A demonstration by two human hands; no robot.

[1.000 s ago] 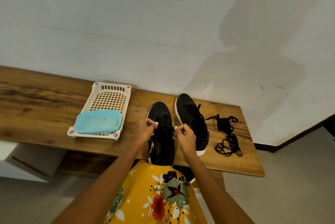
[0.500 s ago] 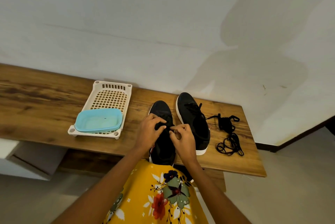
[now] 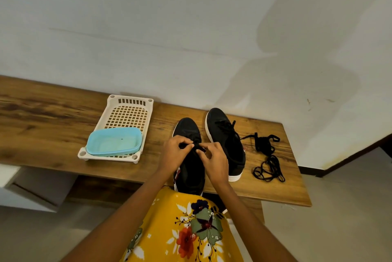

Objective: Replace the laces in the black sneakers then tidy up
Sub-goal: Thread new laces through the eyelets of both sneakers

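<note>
Head view: both hands, left point(image 3: 174, 153) and right point(image 3: 214, 161), grip pinched on lace point(image 3: 192, 145) over near sneaker point(image 3: 189, 168) at desk point(image 3: 53, 134) edge; risk of lace slipping, knot loosening.

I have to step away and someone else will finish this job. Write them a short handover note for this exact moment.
Left hand: pinches the lace over the near sneaker.
Right hand: pinches the same lace from the other side.
Near sneaker: on the bench, heel at the front edge, lace being worked mid-shoe.
Far sneaker: to its right, laced, ends loose.
Loose laces: piled on the bench right of the sneakers.
Blue tub: in the white basket, on the left.
Done: far sneaker appears laced.
Left: finish the near sneaker, then clear the loose laces and tidy up.
</note>
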